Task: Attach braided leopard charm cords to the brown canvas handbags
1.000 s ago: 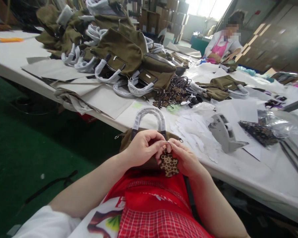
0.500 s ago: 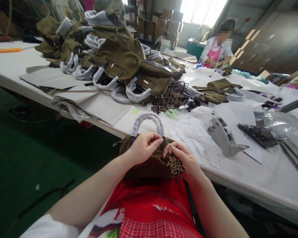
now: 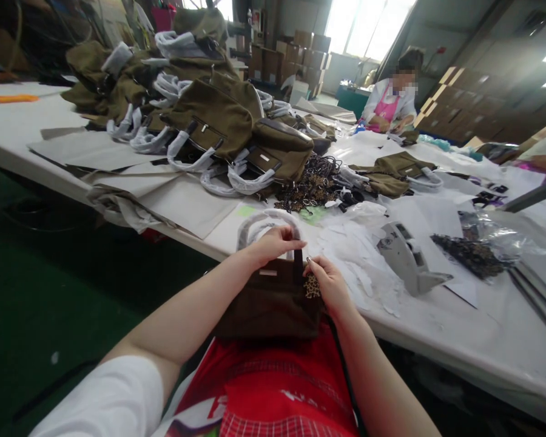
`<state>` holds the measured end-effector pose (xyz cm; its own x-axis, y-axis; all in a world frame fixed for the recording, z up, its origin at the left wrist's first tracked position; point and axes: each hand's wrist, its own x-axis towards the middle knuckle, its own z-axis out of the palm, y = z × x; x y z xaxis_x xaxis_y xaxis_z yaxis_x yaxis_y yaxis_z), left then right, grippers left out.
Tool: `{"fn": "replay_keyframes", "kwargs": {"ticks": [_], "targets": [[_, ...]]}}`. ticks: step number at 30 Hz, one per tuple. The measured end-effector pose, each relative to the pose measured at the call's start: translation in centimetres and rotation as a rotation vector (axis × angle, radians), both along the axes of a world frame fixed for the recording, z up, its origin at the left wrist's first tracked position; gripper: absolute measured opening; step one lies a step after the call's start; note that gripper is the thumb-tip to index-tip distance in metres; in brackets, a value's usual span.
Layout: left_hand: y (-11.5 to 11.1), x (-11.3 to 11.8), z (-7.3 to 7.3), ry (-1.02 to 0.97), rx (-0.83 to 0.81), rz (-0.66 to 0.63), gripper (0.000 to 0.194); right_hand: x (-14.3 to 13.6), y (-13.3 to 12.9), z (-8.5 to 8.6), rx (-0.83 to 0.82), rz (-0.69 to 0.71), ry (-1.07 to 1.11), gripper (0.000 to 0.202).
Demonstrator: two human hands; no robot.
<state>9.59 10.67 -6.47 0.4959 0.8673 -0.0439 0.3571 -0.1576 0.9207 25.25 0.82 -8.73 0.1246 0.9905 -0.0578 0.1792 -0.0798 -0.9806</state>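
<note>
An olive-brown handbag (image 3: pixel 268 306) with plastic-wrapped handles stands upright against my red apron at the table's near edge. My left hand (image 3: pixel 279 241) is closed on the right base of the bag's handle (image 3: pixel 297 261), where the wrapping ends at a dark strap. Just right of it, my right hand (image 3: pixel 325 276) pinches a small metal clasp at the top of a leopard-print tag (image 3: pixel 312 286). The tag hangs beside the handle base, over the bag's right side. Whether the clasp touches the bag is too small to tell.
Several olive bags (image 3: pixel 209 115) are heaped at the back left of the white table (image 3: pixel 418 315), with loose leopard tags (image 3: pixel 318 182) beside them. A grey tape dispenser (image 3: pixel 407 258) lies at the right. A person in a pink apron (image 3: pixel 386 109) works at the far side.
My left hand has moved up and right onto the handle base. The bag's front, with its metal plate, now shows. My right hand and the tag have shifted slightly left.
</note>
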Motion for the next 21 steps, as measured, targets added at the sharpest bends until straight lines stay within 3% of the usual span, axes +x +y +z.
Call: {"fn": "replay_keyframes", "kwargs": {"ticks": [5,9,13,16,21], "targets": [[-1.4,-0.6,1.6,0.104,0.114,-0.131,0.031,0.0,0.9,0.4,-0.027,0.055,-0.177,0.025],[-3.1,0.1,2.0,0.24,0.234,-0.102,0.031,-1.1,0.2,1.8,0.083,0.033,-0.629,0.02],[-4.3,0.4,1.8,0.278,0.202,-0.079,0.031,-1.9,-1.0,2.8,0.189,0.056,-1.015,0.019],[-4.6,0.2,1.6,0.29,0.168,-0.074,0.035,-1.4,-1.1,2.9,0.247,0.137,-0.99,0.017],[-4.6,-0.1,1.7,0.171,0.238,-0.137,0.033,0.0,-0.8,2.6,0.28,0.24,-0.612,0.016]]}}
